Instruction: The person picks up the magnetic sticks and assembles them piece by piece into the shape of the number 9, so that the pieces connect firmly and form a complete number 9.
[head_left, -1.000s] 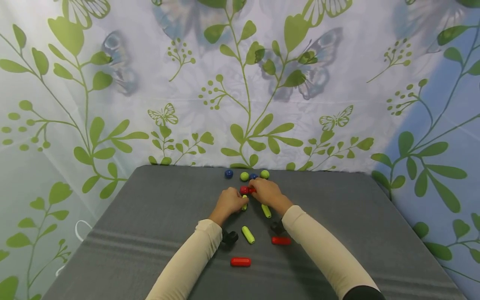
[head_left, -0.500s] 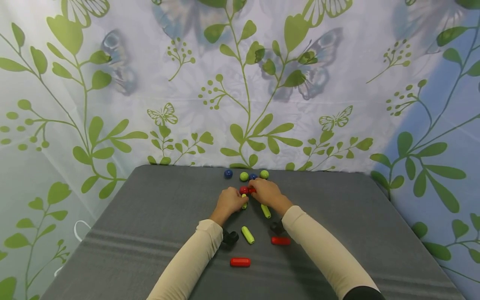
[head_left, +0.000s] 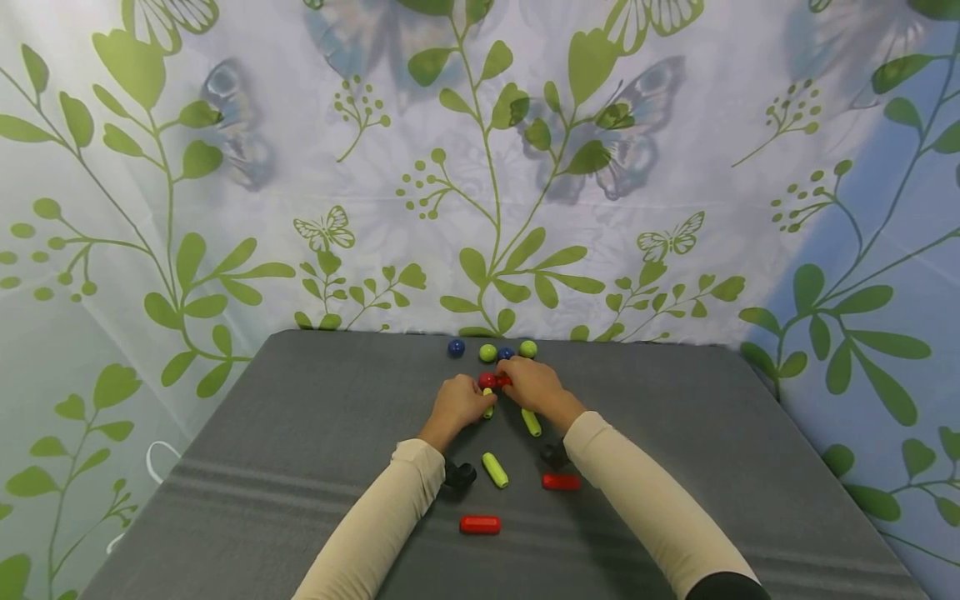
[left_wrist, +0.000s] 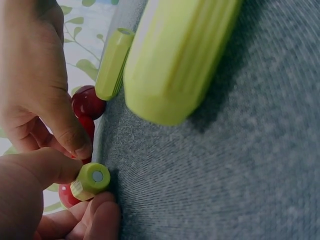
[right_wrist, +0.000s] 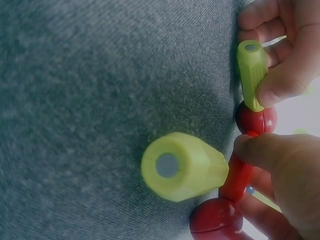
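Observation:
My left hand (head_left: 457,404) pinches a yellow-green rod (right_wrist: 252,75) between thumb and fingers. Its far end meets a red ball (right_wrist: 256,119). Just to the right, my right hand (head_left: 534,385) grips a red rod (right_wrist: 236,177) that runs from that ball to a second red ball (right_wrist: 216,220). The head view hides the second ball behind the right hand. Another yellow-green rod (left_wrist: 114,65) appears to touch the second ball and points back toward me. A grey, magnet-like disc (left_wrist: 97,176) shows in the held yellow-green rod's near end.
Nearer me on the grey table (head_left: 300,500) lie a loose yellow-green rod (head_left: 495,470) and two red rods, one left (head_left: 480,524), one right (head_left: 561,482). Beyond the hands sit blue balls (head_left: 456,348) and green balls (head_left: 487,352). A patterned curtain (head_left: 360,183) stands behind.

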